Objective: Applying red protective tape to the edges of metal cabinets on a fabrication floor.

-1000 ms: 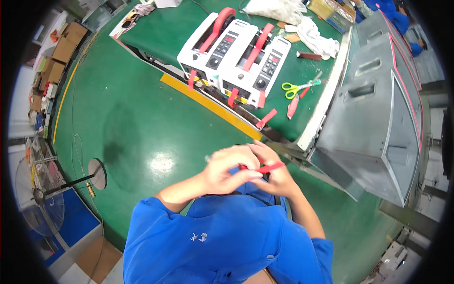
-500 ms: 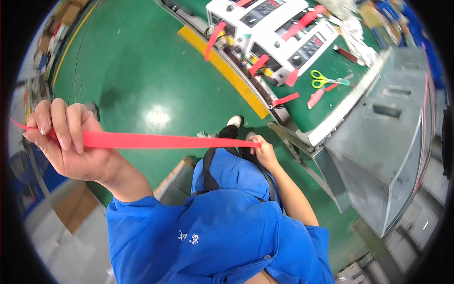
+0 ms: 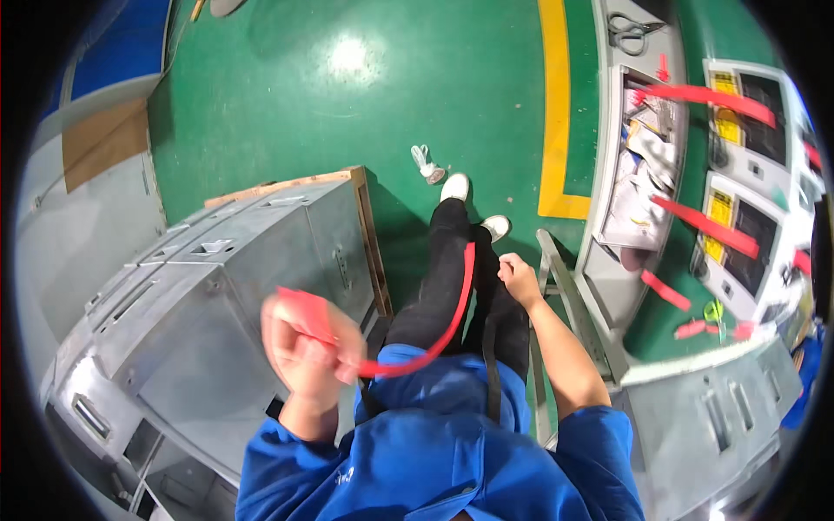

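My left hand (image 3: 308, 343), blurred by motion, is closed around a red tape-like strip (image 3: 417, 366). A folded part of the strip stands up above its fingers. The rest curves down and right across my lap, its free end pointing up between my thighs. Over by my right knee is my right hand (image 3: 519, 280), fingers curled in. The strip's end lies apart from it, and whatever may be inside those fingers is hidden.
A bench at right carries white devices (image 3: 738, 234) with red strips (image 3: 708, 226), scissors with green handles (image 3: 714, 313) and a tray (image 3: 638, 230) of papers. Dark scissors (image 3: 632, 36) lie beyond. Grey metal cabinets (image 3: 217, 321) stand at left on a wooden pallet (image 3: 369, 230).
The strip, stretched between both hands before, now hangs from my left hand alone, its right end loose. My left hand has come down and inward. The view has turned left.
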